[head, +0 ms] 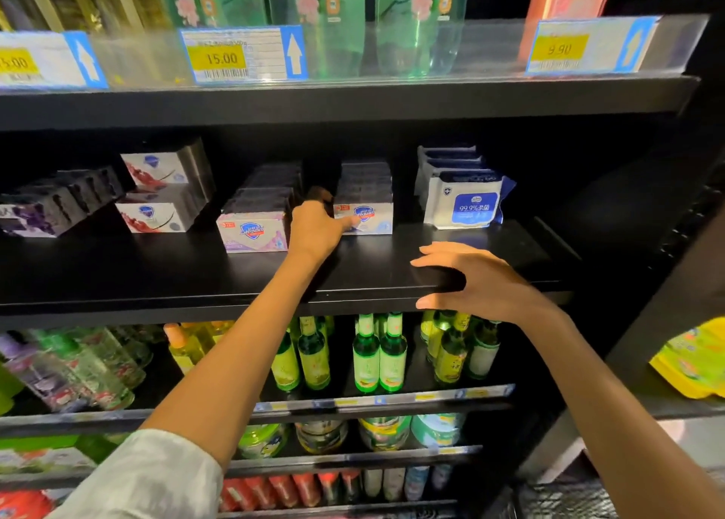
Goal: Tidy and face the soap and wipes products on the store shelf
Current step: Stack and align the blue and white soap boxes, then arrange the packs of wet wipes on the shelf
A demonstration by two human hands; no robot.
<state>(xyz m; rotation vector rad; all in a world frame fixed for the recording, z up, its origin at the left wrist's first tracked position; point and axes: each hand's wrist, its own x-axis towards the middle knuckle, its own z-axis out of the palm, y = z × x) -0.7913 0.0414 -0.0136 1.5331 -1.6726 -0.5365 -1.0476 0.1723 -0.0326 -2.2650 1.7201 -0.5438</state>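
A white-and-blue boxed soap bar (363,218) at the front of its row on the black store shelf (235,279) is touched by the left hand (316,228), grip unclear; the right hand (470,279), released, hovers at the edge. The row could be skewed by a careless pull.

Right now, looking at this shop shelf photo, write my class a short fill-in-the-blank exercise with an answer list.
1. The left hand reaches between two rows of ____ boxes.
2. The right hand hovers at the front edge of the shelf, holding ____.
3. The wipes packs stand to the ____ of the soap row on that shelf.
4. The yellow price tag above reads ____.

Missing words: soap; nothing; right; 15.00
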